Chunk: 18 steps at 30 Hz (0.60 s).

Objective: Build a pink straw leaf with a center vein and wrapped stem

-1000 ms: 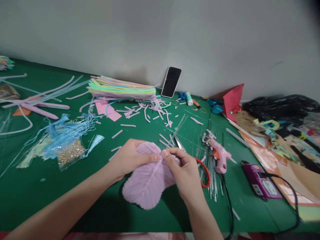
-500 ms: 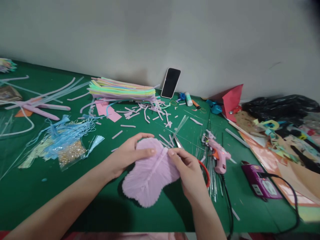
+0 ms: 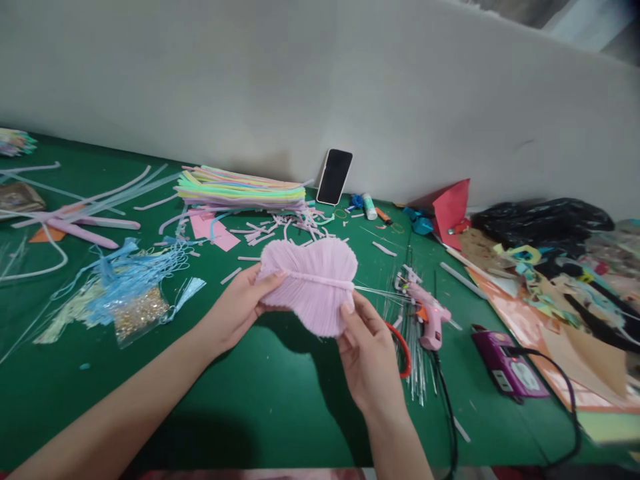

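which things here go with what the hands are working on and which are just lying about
In the job:
- lilac fuzzy piece, held by left hand and right hand
- probably the fuzzy stems, some similarly lilac
- perhaps the glue gun

Seemingly just lying about:
- phone
- blue tassels
- black plastic bag

Head view (single camera): from close above the green table (image 3: 280, 400), facing forward and down, with the grey wall (image 3: 200, 80) beyond.
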Tool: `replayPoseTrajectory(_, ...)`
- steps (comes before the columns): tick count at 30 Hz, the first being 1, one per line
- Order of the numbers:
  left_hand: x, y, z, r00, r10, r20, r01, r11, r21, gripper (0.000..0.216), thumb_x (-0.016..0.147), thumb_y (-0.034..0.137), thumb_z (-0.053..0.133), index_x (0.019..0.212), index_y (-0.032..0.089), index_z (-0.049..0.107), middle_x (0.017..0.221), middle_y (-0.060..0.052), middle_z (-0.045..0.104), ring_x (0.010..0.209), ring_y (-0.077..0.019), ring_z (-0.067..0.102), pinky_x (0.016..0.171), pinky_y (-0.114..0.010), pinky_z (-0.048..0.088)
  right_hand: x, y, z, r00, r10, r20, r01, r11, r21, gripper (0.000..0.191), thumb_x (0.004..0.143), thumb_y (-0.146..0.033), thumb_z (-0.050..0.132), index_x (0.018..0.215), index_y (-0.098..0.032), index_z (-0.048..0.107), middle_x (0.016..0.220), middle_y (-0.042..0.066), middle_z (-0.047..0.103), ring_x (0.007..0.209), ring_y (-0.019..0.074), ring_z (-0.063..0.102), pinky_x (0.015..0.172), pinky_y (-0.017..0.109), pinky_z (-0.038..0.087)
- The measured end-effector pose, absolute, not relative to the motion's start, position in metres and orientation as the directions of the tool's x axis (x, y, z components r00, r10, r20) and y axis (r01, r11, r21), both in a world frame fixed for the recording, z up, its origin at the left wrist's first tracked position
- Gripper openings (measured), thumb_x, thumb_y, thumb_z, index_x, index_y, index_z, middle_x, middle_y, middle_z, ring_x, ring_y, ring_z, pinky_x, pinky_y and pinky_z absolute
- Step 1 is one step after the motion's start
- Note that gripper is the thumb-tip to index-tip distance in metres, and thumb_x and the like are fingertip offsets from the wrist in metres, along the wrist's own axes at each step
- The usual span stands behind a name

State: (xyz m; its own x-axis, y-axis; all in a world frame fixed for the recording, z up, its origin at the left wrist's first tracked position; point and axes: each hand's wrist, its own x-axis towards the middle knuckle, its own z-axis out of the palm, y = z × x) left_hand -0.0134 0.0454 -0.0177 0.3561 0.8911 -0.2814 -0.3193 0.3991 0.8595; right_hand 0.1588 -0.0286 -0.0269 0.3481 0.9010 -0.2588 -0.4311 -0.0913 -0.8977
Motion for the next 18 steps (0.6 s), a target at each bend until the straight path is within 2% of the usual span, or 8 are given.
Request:
replayPoseTrajectory(3, -0.019, 0.050, -0.020, 0.266, 0.931, -0.249, -0.338, 0.332, 0.881, 0.024, 0.077, 0.032, 0.075, 0.096, 0.019, 0.069, 0.083, 0.000, 0.067, 0.072, -0.0114, 0.060, 0.061, -0.020, 0.052, 0.174, -0.036, -0.032, 0.192, 0.965, -0.177, -0.322, -0.108, -0.940, 0.043, 0.076, -0.032, 0.076, 0.118, -0.029, 0.064, 0.127, 0.005, 0.063, 0.113, 0.0206, 0.062, 0.094, 0.033, 0.052)
replayPoseTrajectory(5, -0.025, 0.055, -0.021, 0.233, 0.941, -0.245, -0.360, 0.318, 0.877, 0.022, 0.074, 0.032, 0.078, 0.088, 0.017, 0.069, 0.079, 0.002, 0.065, 0.069, -0.0096, 0.058, 0.060, -0.018, 0.049, 0.190, -0.040, -0.037, 0.156, 0.975, -0.157, -0.252, -0.115, -0.961, 0.038, 0.081, -0.034, 0.072, 0.117, -0.029, 0.066, 0.125, 0.005, 0.065, 0.106, 0.0197, 0.066, 0.095, 0.034, 0.052)
replayPoseTrajectory(7, -0.029, 0.059, -0.021, 0.215, 0.943, -0.254, -0.371, 0.320, 0.872, 0.022, 0.071, 0.032, 0.080, 0.082, 0.016, 0.069, 0.075, 0.002, 0.064, 0.067, -0.0091, 0.057, 0.061, -0.018, 0.047, 0.206, -0.044, -0.039, 0.212, 0.964, -0.162, -0.220, -0.114, -0.969, 0.030, 0.084, -0.037, 0.068, 0.113, -0.029, 0.068, 0.118, 0.005, 0.069, 0.096, 0.0176, 0.069, 0.089, 0.032, 0.055)
replayPoseTrajectory(9, -0.031, 0.061, -0.021, 0.231, 0.936, -0.265, -0.350, 0.333, 0.875, 0.024, 0.068, 0.033, 0.081, 0.078, 0.015, 0.069, 0.071, 0.002, 0.064, 0.065, -0.0099, 0.057, 0.061, -0.020, 0.045, 0.218, -0.048, -0.036, 0.189, 0.963, -0.194, -0.228, -0.149, -0.962, 0.028, 0.086, -0.041, 0.065, 0.111, -0.028, 0.070, 0.109, 0.006, 0.073, 0.086, 0.0168, 0.071, 0.077, 0.029, 0.057)
replayPoseTrajectory(11, -0.031, 0.061, -0.021, 0.287, 0.920, -0.266, -0.298, 0.349, 0.888, 0.025, 0.065, 0.033, 0.083, 0.074, 0.013, 0.070, 0.071, 0.000, 0.066, 0.065, -0.0113, 0.058, 0.063, -0.023, 0.045, 0.222, -0.052, -0.028, -0.028, 0.969, -0.246, -0.216, -0.246, -0.945, 0.033, 0.085, -0.048, 0.063, 0.106, -0.024, 0.073, 0.097, 0.010, 0.075, 0.078, 0.0186, 0.072, 0.064, 0.027, 0.057)
replayPoseTrajectory(13, -0.030, 0.059, -0.021, 0.340, 0.904, -0.258, -0.244, 0.350, 0.904, 0.026, 0.063, 0.032, 0.084, 0.074, 0.012, 0.071, 0.073, -0.002, 0.069, 0.066, -0.0129, 0.060, 0.067, -0.025, 0.046, 0.217, -0.054, -0.019, -0.292, 0.906, -0.306, -0.121, -0.352, -0.928, 0.036, 0.082, -0.049, 0.065, 0.097, -0.018, 0.076, 0.085, 0.012, 0.076, 0.069, 0.0190, 0.071, 0.056, 0.026, 0.054)
replayPoseTrajectory(14, -0.030, 0.058, -0.021, 0.355, 0.900, -0.253, -0.227, 0.345, 0.911, 0.026, 0.063, 0.031, 0.084, 0.076, 0.012, 0.072, 0.074, -0.002, 0.070, 0.068, -0.0137, 0.061, 0.068, -0.025, 0.047, 0.212, -0.055, -0.015, -0.369, 0.865, -0.339, -0.062, -0.387, -0.920, 0.033, 0.080, -0.047, 0.069, 0.093, -0.017, 0.077, 0.080, 0.011, 0.076, 0.065, 0.0179, 0.070, 0.055, 0.025, 0.053)
replayPoseTrajectory(18, -0.028, 0.055, -0.021, 0.335, 0.918, -0.211, -0.215, 0.292, 0.932, 0.025, 0.066, 0.031, 0.082, 0.080, 0.013, 0.073, 0.077, -0.003, 0.072, 0.071, -0.0148, 0.063, 0.071, -0.026, 0.048, 0.188, -0.054, -0.013, -0.410, 0.804, -0.430, 0.032, -0.458, -0.888, 0.025, 0.072, -0.035, 0.078, 0.090, -0.019, 0.076, 0.069, 0.004, 0.074, 0.058, 0.0116, 0.067, 0.057, 0.021, 0.052)
